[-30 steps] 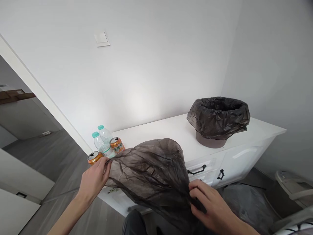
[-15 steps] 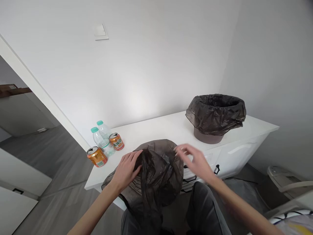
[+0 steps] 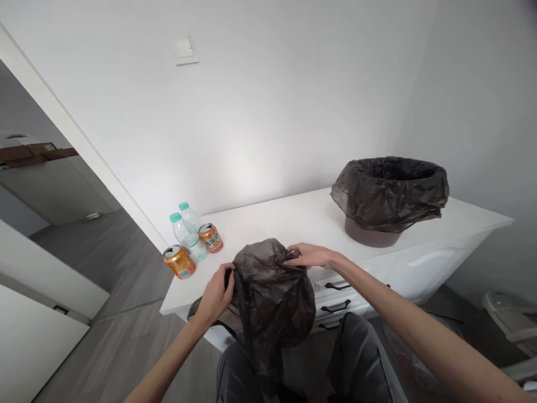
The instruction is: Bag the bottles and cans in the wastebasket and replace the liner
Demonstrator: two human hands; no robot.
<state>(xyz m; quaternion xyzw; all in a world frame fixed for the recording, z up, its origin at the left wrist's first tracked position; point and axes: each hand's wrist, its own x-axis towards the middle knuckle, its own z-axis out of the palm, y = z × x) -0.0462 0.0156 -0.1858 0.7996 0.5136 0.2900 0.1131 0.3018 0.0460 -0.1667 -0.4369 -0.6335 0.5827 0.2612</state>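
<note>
A thin dark garbage bag [image 3: 272, 296] hangs crumpled between my hands, over the front edge of the cabinet and down toward my knees. My left hand [image 3: 218, 291] is closed on its left upper edge, thumb and fingers pinching the film. On the far right side of the same bag, my right hand [image 3: 308, 256] grips the film between thumb and fingers. The bag's opening cannot be made out among the folds. Farther right, a brown trash bin [image 3: 373, 236] stands on the cabinet with another dark bag [image 3: 390, 196] lining it and folded over its rim.
Two clear plastic bottles [image 3: 182, 232] with green caps and two orange cans [image 3: 179, 261] [image 3: 211, 238] stand at the left end of the white cabinet top [image 3: 289, 215]. Black-handled drawers [image 3: 335, 307] face my knees. A light switch [image 3: 184, 49] is on the wall.
My right hand has moved from beside the bag onto its film and closed on it. The bag's top has bunched narrower. The view has shifted, so the cabinet appears farther right.
</note>
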